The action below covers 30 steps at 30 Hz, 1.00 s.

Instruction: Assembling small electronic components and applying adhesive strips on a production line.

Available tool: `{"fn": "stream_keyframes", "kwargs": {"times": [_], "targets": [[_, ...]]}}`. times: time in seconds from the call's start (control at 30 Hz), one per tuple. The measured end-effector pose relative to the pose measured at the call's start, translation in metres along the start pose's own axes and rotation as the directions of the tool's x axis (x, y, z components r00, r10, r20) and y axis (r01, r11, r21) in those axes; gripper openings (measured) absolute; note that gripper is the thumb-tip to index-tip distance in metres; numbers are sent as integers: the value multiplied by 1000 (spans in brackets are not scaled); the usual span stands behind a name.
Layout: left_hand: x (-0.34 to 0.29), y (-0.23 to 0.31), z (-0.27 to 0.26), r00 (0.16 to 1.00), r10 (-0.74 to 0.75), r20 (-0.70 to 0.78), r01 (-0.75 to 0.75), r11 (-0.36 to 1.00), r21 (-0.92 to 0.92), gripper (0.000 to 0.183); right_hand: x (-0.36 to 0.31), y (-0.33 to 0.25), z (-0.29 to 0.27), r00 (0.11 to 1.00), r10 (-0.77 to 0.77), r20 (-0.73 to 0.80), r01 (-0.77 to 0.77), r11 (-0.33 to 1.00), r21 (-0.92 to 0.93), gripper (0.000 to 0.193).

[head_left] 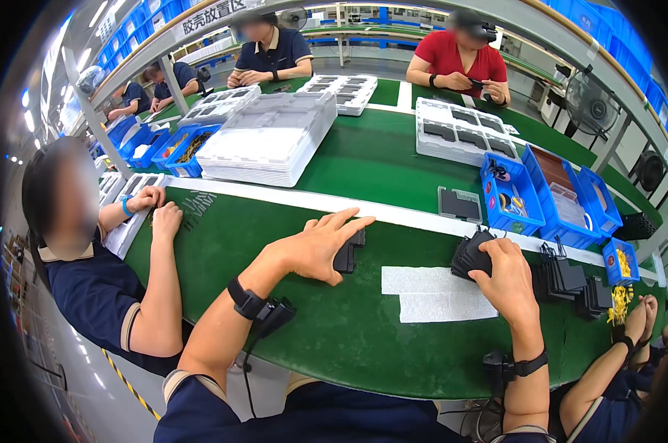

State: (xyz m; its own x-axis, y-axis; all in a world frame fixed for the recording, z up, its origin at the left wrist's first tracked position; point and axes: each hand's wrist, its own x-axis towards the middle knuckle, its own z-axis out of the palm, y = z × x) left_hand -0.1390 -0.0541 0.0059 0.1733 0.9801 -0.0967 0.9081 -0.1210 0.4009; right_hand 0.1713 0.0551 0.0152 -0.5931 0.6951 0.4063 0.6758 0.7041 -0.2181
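Observation:
My left hand (321,247) is open, its fingers spread above the green tabletop. Just right of its palm, partly hidden behind it, sits a small pile of black flat rectangular pieces (346,256). My right hand (507,279) is at a fanned stack of black flat pieces (468,252), thumb and fingers around the stack's right edge. Between my hands two white textured sheets (430,284) lie flat, and the stack rests at their upper right end. More black flat pieces (563,275) stand in rows right of my right hand.
Beyond the white strip are stacked white trays (264,140), another tray stack (452,140), a tray with a black piece (459,204) and blue bins (512,203). Close by on the left a co-worker's hands (160,210) work beside small dark strips (197,207); another person's hands (639,319) are at right.

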Motion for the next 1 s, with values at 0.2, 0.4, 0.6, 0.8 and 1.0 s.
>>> {"fn": "stream_keyframes", "kwargs": {"times": [0.2,0.4,0.6,0.8,1.0], "targets": [[11,42,13,934,126,-334,-196,963,-185,78,1,2,-7,991,125,51,-125,992,-19,41],[18,55,46,968,5,-252,-169,755,-634,42,5,3,-8,984,149,96,-151,989,9,37],[18,57,58,987,-123,-99,-3,615,-788,35,1,-8,-1,995,97,-8,-97,988,-117,37],[22,63,70,947,-245,-209,-109,368,-924,44,-7,-39,30,925,-377,-50,380,921,83,37],[23,56,71,963,-262,-64,-18,175,-984,23,-11,-51,44,857,-513,-45,512,837,196,29]]}}
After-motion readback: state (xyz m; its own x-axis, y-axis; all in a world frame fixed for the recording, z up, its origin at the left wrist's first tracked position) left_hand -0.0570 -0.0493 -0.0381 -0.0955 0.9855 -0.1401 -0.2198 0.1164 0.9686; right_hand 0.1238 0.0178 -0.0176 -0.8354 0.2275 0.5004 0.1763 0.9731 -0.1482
